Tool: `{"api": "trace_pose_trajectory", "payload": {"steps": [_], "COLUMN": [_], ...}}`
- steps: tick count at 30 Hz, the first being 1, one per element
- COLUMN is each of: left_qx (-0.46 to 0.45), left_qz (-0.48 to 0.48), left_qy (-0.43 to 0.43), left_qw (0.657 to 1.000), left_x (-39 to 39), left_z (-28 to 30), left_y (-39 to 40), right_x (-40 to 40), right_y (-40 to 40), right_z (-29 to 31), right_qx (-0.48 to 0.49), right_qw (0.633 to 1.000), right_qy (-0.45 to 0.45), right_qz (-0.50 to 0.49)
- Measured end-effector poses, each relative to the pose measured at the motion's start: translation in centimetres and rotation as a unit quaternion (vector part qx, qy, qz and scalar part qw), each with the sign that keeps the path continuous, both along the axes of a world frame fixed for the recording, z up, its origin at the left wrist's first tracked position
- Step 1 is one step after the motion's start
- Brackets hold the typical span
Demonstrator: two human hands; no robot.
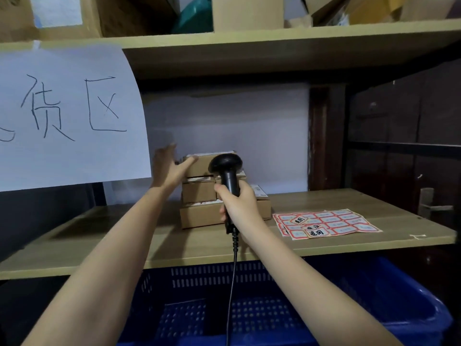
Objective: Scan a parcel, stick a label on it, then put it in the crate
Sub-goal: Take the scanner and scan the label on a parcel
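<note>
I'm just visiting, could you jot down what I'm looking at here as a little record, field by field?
left hand: open, reaching to the top parcel of the stack
right hand: gripping the scanner, aimed toward the parcels
stack: small brown boxes piled on the shelf
labels: red-bordered sheets lying flat on the shelf, right of the stack
crate: blue, below the shelf edge, no parcel visible inside
sign: handwritten paper hanging at left
stage: no parcel picked up yet
</note>
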State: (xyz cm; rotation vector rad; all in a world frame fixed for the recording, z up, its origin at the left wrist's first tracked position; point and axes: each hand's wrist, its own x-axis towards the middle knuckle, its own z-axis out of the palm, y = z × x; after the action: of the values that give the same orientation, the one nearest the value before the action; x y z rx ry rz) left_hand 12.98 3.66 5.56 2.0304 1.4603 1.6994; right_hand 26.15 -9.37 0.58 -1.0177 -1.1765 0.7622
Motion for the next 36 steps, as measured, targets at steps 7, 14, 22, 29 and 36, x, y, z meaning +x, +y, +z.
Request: {"api": "trace_pose_trajectory", "payload": {"steps": [7, 14, 22, 29, 36], "left_qx": [-0.179, -0.212, -0.232, -0.224, -0.185], "left_qz": [-0.130, -0.157, -0.199, -0.199, -0.235], "left_qy": [-0.018, 0.010, -0.019, -0.003, -0.053], "left_qw": [0.975, 0.964, 0.952, 0.954, 0.953], "left_x": [-1.1, -0.5, -0.7, -1.0, -0.3], "left_z": [0.3, 0.1, 0.1, -0.3, 0.0], "left_y": [4.8, 6.6, 8.1, 10.0, 8.0], "right_x": [-0.6, 0.3, 0.5, 1.3, 1.4], "right_y": [0.2, 1.1, 2.2, 2.6, 2.3], "right_z": [0.5, 0.9, 1.2, 1.4, 1.5], "right_qx": [0.045, 0.044, 0.032, 0.026, 0.028], "right_qw": [0.999, 0.998, 0.998, 0.998, 0.998], "right_qy": [-0.011, 0.012, 0.044, 0.046, 0.046], "right_qz": [-0.011, -0.035, -0.032, -0.035, -0.028]}}
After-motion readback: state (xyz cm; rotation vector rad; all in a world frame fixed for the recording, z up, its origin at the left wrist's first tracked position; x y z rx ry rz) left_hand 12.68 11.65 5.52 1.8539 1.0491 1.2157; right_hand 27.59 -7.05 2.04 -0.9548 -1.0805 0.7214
